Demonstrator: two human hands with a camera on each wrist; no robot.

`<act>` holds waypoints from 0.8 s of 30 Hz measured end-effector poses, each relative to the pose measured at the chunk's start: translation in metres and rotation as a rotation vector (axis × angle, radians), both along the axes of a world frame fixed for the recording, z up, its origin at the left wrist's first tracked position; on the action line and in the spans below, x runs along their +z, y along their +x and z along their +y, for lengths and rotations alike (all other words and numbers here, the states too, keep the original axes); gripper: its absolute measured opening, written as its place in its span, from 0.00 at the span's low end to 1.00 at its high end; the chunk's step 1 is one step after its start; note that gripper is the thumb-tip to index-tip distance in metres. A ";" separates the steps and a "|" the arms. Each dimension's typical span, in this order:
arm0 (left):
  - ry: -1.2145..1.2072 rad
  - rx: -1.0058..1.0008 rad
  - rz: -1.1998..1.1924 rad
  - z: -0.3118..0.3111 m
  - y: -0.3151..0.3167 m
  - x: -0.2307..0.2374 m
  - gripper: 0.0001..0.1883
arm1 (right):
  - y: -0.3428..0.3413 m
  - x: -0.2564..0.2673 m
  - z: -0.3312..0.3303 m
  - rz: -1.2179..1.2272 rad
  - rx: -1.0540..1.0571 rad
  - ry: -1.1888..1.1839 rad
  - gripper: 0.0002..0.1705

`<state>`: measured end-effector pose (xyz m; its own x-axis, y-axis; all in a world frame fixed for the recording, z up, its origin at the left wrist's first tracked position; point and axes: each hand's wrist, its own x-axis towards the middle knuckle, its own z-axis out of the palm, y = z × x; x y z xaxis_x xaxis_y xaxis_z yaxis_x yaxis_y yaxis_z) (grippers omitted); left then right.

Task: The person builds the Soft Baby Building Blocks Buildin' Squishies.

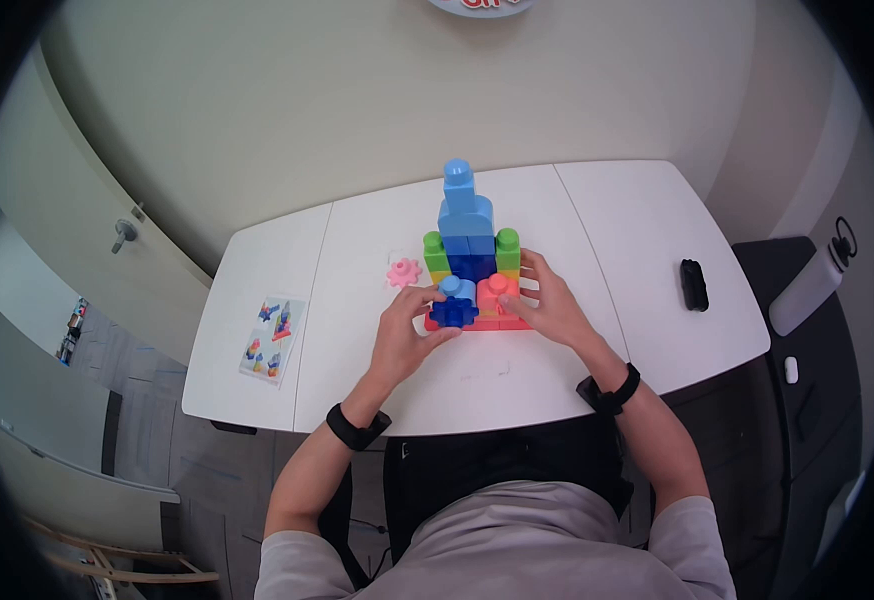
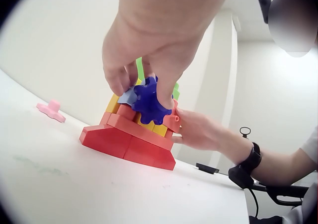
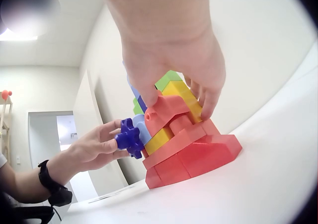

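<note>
A tower of toy building blocks (image 1: 467,218) stands on the white table, light blue at the top with green and yellow blocks at its sides. Its red base (image 3: 198,162) rests on the tabletop. My left hand (image 1: 402,335) pinches a dark blue gear (image 2: 149,102) with fingers and thumb, at the front of a light blue block (image 1: 460,287). On the other side, my right hand (image 1: 559,308) grips the structure, the thumb on a coral block (image 3: 166,110) with a small peg hole and the fingers behind by the yellow block (image 3: 181,96).
Left of the tower lies a pink gear (image 1: 404,272). A picture card (image 1: 273,338) showing block builds lies at the table's left. Toward the right are a black case (image 1: 694,286) and, on a dark side surface, a white bottle (image 1: 807,290).
</note>
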<state>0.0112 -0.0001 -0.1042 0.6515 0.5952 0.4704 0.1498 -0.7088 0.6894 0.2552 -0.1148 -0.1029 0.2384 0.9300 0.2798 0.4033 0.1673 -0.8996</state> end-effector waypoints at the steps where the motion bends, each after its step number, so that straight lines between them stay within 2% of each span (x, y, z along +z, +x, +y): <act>1: -0.004 0.012 -0.005 -0.001 0.002 0.000 0.28 | 0.000 0.000 0.000 -0.007 0.002 -0.005 0.45; 4: -0.134 0.080 -0.025 -0.008 0.008 0.005 0.32 | 0.000 0.002 -0.001 0.002 -0.004 -0.031 0.45; 11: -0.093 0.075 0.003 0.008 0.007 0.007 0.35 | 0.002 0.003 0.000 0.041 0.014 -0.027 0.45; 13: -0.129 -0.075 0.049 0.022 -0.002 0.023 0.29 | 0.002 0.006 -0.001 0.002 -0.026 -0.052 0.46; 14: -0.126 -0.076 0.048 0.035 -0.008 0.030 0.29 | 0.003 0.006 -0.002 0.001 -0.028 -0.048 0.46; 16: -0.306 -0.207 0.185 0.069 -0.018 0.039 0.22 | 0.004 0.006 -0.004 -0.051 -0.059 -0.082 0.49; 17: -0.304 -0.207 0.183 0.084 -0.016 0.037 0.22 | 0.005 0.008 -0.005 -0.053 -0.059 -0.080 0.49; 19: -0.210 0.022 0.287 0.117 -0.012 0.022 0.18 | 0.007 0.014 -0.007 -0.161 -0.204 0.094 0.39; 20: -0.212 0.026 0.286 0.132 -0.010 0.010 0.18 | 0.007 0.028 -0.011 -0.162 -0.199 0.094 0.39; 22: 0.056 0.114 0.407 0.157 -0.009 -0.014 0.18 | 0.004 0.079 -0.035 -0.113 -0.227 0.331 0.26; 23: 0.043 0.123 0.414 0.161 -0.009 -0.020 0.18 | 0.000 0.102 -0.056 -0.108 -0.184 0.425 0.20; 24: 0.137 0.180 0.444 0.164 -0.007 -0.026 0.19 | -0.004 0.123 -0.080 -0.098 -0.141 0.515 0.15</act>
<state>0.0044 0.1636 -0.1307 0.6994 0.6686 0.2527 0.5360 -0.7245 0.4333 0.2515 -0.1950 0.0200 0.3006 0.6274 0.7183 0.5315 0.5152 -0.6724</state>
